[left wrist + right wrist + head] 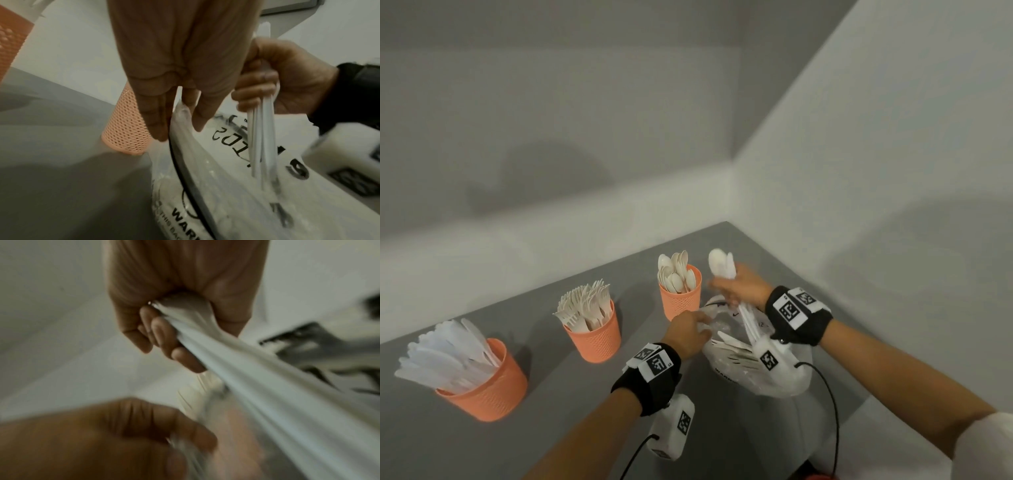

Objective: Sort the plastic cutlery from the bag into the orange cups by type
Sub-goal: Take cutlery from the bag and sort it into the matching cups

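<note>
Three orange cups stand in a row on the grey table: knives cup [486,383] at left, forks cup [595,335] in the middle, spoons cup [681,298] at right. A clear printed bag [736,373] lies right of the spoons cup, with white cutlery [732,346] still inside. My right hand [726,289] grips a bundle of white spoons [719,262], bowls up, handles [261,138] reaching down into the bag's mouth. My left hand [700,325] pinches the bag's rim [180,110] beside the spoons cup [127,129]. The right wrist view is blurred; the fingers [164,337] wrap the handles [267,386].
The table [551,428] sits in a corner between two pale walls, close behind the cups. Its right edge [859,404] runs just past the bag. Black cables hang from the wrist cameras near the front. Bare table surface lies in front of the cups.
</note>
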Tool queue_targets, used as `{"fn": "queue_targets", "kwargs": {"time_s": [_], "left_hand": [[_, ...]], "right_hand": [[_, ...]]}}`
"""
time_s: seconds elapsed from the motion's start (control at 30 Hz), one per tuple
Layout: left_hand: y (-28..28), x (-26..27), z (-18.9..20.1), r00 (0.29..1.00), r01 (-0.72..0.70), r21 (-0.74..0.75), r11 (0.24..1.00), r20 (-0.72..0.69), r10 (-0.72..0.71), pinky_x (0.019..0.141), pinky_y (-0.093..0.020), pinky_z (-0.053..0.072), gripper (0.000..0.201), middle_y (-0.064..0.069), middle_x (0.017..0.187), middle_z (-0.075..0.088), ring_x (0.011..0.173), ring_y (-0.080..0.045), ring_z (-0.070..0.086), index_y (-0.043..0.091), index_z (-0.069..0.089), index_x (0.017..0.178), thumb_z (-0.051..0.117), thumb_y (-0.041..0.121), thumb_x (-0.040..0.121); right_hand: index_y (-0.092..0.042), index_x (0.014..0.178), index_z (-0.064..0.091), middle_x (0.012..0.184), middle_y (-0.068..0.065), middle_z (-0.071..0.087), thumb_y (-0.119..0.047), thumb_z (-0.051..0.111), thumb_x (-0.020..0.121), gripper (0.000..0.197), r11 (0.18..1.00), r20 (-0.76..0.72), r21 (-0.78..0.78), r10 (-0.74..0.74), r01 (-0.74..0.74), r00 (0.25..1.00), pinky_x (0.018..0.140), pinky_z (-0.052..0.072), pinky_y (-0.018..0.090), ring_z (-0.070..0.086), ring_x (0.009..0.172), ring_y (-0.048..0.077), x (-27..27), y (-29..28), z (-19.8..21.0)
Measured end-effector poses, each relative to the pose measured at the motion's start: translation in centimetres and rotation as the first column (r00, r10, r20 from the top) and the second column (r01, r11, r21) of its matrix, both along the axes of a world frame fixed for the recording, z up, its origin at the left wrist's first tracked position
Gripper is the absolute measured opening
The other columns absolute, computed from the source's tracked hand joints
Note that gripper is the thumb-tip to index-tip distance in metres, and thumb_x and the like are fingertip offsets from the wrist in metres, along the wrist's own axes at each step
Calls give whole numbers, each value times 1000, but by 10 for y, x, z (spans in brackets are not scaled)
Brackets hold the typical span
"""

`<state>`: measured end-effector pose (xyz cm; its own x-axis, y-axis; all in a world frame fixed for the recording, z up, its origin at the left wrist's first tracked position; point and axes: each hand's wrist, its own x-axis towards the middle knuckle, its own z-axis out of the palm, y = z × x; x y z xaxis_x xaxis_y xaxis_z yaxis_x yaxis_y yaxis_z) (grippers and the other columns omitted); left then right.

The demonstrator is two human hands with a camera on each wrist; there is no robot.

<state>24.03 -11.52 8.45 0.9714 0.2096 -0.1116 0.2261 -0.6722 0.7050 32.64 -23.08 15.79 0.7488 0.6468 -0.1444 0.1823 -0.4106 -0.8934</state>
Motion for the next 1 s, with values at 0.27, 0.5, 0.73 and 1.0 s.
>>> {"fn": "queue_targets", "kwargs": {"time_s": [0.27, 0.5, 0.73, 1.0], "left_hand": [[28, -21, 30, 856, -376, -840, 392, -152, 495, 60, -22, 47, 38, -10, 76, 58, 67, -17, 54, 5, 56, 80, 32, 27, 100], [53, -39, 55, 812, -238, -952, -194, -305, 497, 50, -28, 57, 35, -13, 63, 63, 58, -22, 65, 0, 56, 89, 33, 23, 99], [62, -77, 60, 868, -401, -909, 113, -338, 364, 54, -26, 51, 29, -7, 65, 62, 53, -19, 60, 8, 57, 87, 42, 32, 93], [94, -83, 62, 800, -393, -663, 636, 94, 593, 74, -23, 48, 18, -6, 100, 62, 90, -17, 58, 8, 57, 107, 50, 13, 92]], "right_hand": [[-14, 55, 38, 33, -6, 31, -12, 54, 89, 37, 792, -337, 550, -81, 266, 938, 40, 33, 19, 28, 29, 9, 1, 60, 51], [-14, 63, 49, 43, -3, 46, -6, 64, 82, 26, 777, -264, 567, -142, 273, 954, 49, 44, 21, 45, 39, 10, -47, 127, 14], [-13, 51, 42, 45, 2, 42, -16, 57, 86, 38, 869, -313, 388, -190, 308, 930, 46, 39, 21, 43, 39, 12, -80, 156, -25], [-21, 63, 56, 58, -3, 57, -14, 54, 87, 25, 940, 16, 324, -118, 107, 993, 58, 47, 32, 57, 57, 15, -86, 164, -35]]}}
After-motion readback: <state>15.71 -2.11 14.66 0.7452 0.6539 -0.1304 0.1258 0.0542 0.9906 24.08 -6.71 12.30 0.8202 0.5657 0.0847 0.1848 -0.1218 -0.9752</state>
